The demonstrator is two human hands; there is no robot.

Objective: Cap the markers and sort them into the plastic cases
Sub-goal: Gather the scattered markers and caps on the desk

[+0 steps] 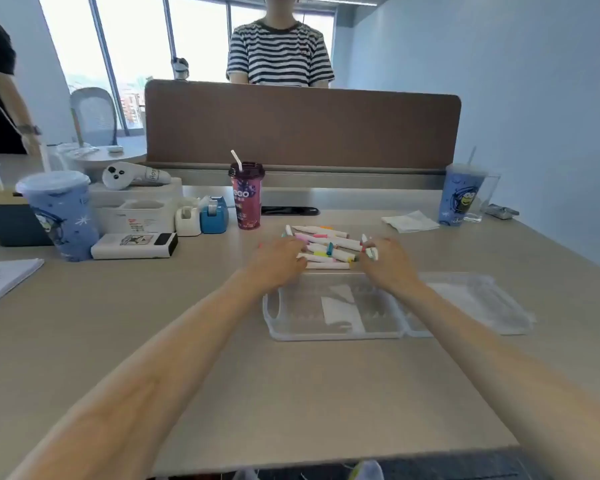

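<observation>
A pile of white markers point(326, 242) with coloured caps and tips lies on the table beyond a clear plastic case point(333, 329), which lies open with its lid point(482, 306) folded out to the right. My left hand point(278, 259) sits at the pile's left edge, fingers curled onto the nearest markers. My right hand point(383, 258) is at the pile's right edge and pinches a white marker point(369, 247) between its fingertips. The case holds only a white paper insert.
A purple drink cup point(246, 197) with a straw stands just behind the pile. Two tape dispensers point(201, 216), a white box point(134, 244) and a blue cup point(61, 213) crowd the left. Another blue cup point(459, 194) and a tissue point(409, 221) are at the right. A brown divider point(302, 128) closes the back.
</observation>
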